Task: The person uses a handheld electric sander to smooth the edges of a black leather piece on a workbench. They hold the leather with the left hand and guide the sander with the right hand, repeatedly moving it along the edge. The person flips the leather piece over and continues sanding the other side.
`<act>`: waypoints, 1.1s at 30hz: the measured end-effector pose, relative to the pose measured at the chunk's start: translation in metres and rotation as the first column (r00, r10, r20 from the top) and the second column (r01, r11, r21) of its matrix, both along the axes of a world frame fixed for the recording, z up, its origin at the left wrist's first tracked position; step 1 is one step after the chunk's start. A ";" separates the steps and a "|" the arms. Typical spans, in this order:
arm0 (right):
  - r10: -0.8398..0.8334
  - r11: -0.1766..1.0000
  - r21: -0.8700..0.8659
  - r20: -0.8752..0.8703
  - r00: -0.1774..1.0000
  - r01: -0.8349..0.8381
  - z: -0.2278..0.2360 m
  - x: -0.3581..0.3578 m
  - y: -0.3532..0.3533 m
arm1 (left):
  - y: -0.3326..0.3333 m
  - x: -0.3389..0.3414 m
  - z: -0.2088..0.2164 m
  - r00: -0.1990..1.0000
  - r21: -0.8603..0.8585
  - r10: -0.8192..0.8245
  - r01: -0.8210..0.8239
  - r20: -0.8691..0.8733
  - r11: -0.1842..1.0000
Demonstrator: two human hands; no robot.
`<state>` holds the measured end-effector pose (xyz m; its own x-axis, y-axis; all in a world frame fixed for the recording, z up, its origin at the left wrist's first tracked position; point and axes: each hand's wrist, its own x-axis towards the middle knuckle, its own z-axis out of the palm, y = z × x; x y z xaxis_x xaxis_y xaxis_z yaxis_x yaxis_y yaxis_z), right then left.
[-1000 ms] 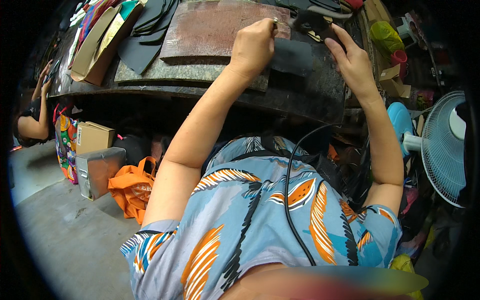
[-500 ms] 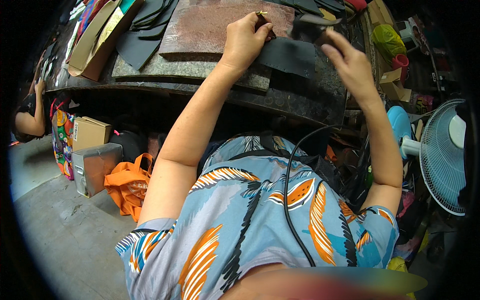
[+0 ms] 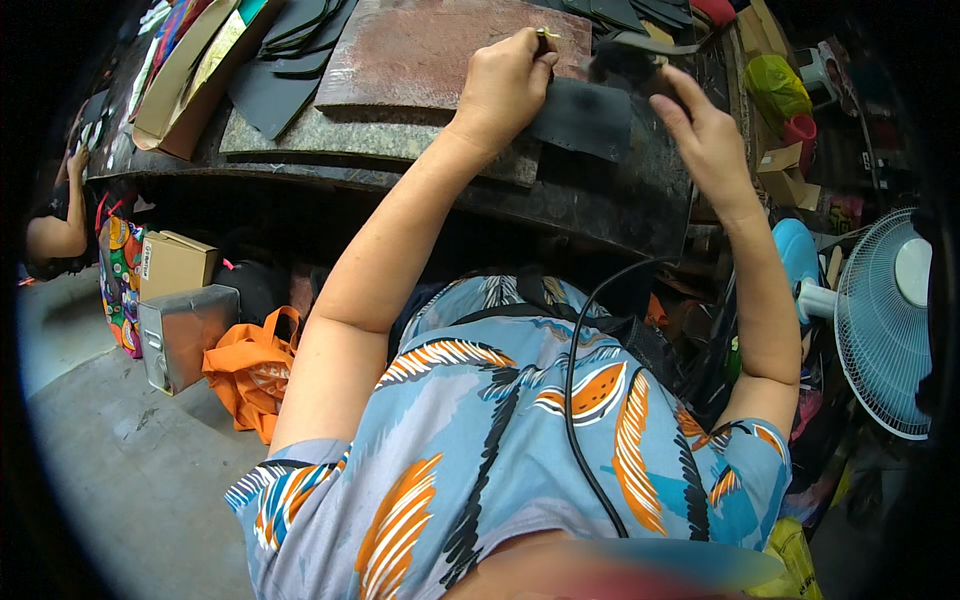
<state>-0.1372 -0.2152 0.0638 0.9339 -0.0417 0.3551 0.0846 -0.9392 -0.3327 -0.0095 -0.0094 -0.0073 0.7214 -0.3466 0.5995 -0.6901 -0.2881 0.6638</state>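
Note:
My left hand (image 3: 505, 85) is closed around a small tool with a brass-coloured tip (image 3: 546, 34), held over a reddish-brown slab (image 3: 420, 55) on the workbench. A dark flat rectangular piece (image 3: 585, 120) lies just right of that hand, on a larger black sheet (image 3: 640, 190). My right hand (image 3: 705, 130) reaches up beside it, and its fingertips pinch a small dark scrap (image 3: 625, 65) above the rectangular piece. Both forearms stretch up from my patterned blue shirt.
Black cut-out shapes (image 3: 290, 40) and coloured boards (image 3: 185, 70) lie at the bench's left. Below stand a cardboard box (image 3: 175, 262), a metal box (image 3: 180, 335) and an orange bag (image 3: 250, 370). A fan (image 3: 885, 320) stands at right. Another person's arm (image 3: 60, 230) shows far left.
My right hand has come down and slightly nearer with the dark scrap. The dark rectangular piece now lies flat between the hands. My left hand stays almost in place with the tool.

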 end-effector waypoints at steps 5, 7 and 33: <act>-0.081 0.994 -0.087 -0.164 0.983 0.067 -0.020 0.003 -0.006 | 0.001 0.005 -0.005 0.905 -0.315 -0.195 0.073 -0.377 0.946; -0.074 0.995 -0.083 -0.152 0.986 0.062 -0.016 0.004 -0.001 | 0.001 0.005 -0.005 0.912 -0.280 -0.181 0.076 -0.370 0.957; -0.102 0.993 -0.071 -0.169 0.980 0.091 -0.021 -0.007 -0.008 | -0.006 0.003 -0.008 0.936 -0.308 -0.170 0.071 -0.309 0.949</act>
